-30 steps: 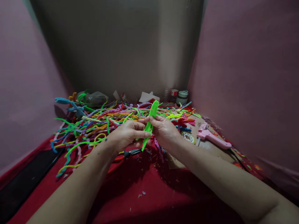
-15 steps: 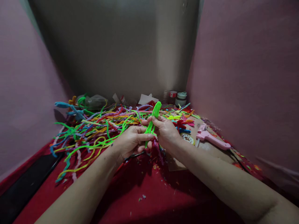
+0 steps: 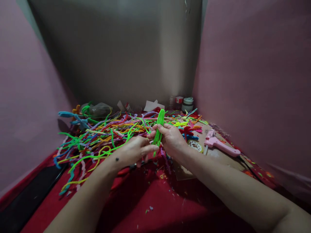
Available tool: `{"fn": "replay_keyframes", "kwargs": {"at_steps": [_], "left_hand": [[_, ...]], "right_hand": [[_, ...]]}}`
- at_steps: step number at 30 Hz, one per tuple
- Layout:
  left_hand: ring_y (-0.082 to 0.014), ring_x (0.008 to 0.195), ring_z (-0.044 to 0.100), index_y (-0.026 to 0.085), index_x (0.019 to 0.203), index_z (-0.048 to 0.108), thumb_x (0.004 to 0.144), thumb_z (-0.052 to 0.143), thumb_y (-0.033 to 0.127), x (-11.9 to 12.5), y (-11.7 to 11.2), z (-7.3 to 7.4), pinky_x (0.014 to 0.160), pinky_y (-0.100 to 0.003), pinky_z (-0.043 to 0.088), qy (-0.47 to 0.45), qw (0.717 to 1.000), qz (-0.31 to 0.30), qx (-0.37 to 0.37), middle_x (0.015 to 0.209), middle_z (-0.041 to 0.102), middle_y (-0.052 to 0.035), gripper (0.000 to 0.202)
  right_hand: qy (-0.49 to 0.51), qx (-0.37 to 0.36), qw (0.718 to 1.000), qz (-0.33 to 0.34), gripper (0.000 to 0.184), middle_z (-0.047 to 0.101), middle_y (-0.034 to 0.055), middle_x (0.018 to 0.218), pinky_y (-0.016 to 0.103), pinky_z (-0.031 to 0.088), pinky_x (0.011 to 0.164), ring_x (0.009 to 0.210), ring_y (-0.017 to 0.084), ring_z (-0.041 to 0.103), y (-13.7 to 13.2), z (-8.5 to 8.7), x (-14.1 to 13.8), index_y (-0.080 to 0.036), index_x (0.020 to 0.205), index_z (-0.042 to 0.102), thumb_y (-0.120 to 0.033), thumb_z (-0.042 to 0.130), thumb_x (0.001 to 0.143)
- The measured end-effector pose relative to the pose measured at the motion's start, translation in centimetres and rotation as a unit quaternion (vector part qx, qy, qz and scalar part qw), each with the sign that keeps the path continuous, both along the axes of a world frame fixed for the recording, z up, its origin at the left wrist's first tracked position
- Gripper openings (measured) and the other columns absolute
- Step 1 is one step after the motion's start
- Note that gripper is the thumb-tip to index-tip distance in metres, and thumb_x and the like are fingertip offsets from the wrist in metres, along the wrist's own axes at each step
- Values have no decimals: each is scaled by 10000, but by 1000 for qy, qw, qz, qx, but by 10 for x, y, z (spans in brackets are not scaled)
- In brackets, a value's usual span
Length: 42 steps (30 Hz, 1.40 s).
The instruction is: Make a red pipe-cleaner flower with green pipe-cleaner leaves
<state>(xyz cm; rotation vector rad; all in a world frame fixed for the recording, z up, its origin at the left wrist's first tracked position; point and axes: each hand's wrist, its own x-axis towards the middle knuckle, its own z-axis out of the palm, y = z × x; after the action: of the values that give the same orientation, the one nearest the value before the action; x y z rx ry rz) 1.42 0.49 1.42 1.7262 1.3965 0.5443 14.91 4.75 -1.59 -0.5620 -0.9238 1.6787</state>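
A bright green bundle of fuzzy pipe cleaners (image 3: 160, 118), rounded at its top with loose strands hanging below, stands upright in my right hand (image 3: 171, 137). The thumb and fingers of that hand pinch it around its middle. My left hand (image 3: 133, 150) is just left of the strands' lower ends, thumb stretched out and the other fingers apart and partly hidden beneath. Whether its thumb tip touches a strand I cannot tell. Below this hand lies a tool with a red handle (image 3: 119, 182) and a metal part, probably scissors, mostly covered.
Many coloured pipe cleaners (image 3: 97, 137) spread across the left and back. On the right, a pink glue gun (image 3: 222, 144) with a cord and a tape roll (image 3: 195, 145) lie on a board. Jars (image 3: 187, 104) stand at the back. A black flat object (image 3: 31, 194) lies left on red cloth (image 3: 155, 213).
My left hand has loosened from the green strands and shifted slightly left and down. The right hand keeps its pinch, with the bundle more upright. The view has moved a little.
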Motion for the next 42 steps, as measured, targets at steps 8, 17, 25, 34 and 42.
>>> {"fn": "replay_keyframes", "kwargs": {"at_steps": [8, 17, 25, 34, 42], "left_hand": [[-29, 407, 396, 142, 794, 600, 676, 673, 345, -15, 9, 7, 379, -140, 279, -269, 943, 150, 125, 553, 487, 54, 246], [-54, 473, 479, 146, 664, 535, 654, 680, 230, -4, 4, 4, 477, -170, 415, -304, 934, 132, 135, 557, 507, 55, 168], [-48, 437, 432, 184, 837, 586, 697, 666, 283, -8, 4, 5, 410, -162, 322, -296, 942, 102, 123, 569, 497, 56, 189], [-45, 371, 353, 142, 595, 568, 662, 673, 325, -8, 6, 3, 373, -192, 249, -248, 954, 131, 108, 480, 476, 43, 221], [-82, 466, 352, 166, 504, 541, 665, 637, 319, 0, 4, -4, 455, -218, 264, -74, 905, 250, 335, 452, 410, 50, 242]], "right_hand": [[-67, 24, 991, 115, 119, 605, -2, 501, 253, 466, 530, 442, 117, 577, -19, -1, -4, -118, 762, 572, -237, 561, 763], [-86, 46, 979, 180, 147, 595, 7, 508, 248, 447, 403, 396, 124, 525, -22, -10, -7, -124, 739, 567, -268, 548, 765], [-97, -2, 974, 203, 145, 611, 30, 520, 292, 508, 493, 424, 135, 580, -27, -2, -7, -120, 703, 539, -134, 451, 817], [-88, 5, 970, 228, 118, 566, -6, 495, 285, 514, 466, 417, 131, 571, -27, -7, -8, -121, 730, 529, -150, 450, 814], [-72, -35, 974, 210, 102, 476, -56, 465, 308, 544, 464, 383, 79, 480, -29, -9, -10, -119, 709, 526, -162, 520, 802]]}}
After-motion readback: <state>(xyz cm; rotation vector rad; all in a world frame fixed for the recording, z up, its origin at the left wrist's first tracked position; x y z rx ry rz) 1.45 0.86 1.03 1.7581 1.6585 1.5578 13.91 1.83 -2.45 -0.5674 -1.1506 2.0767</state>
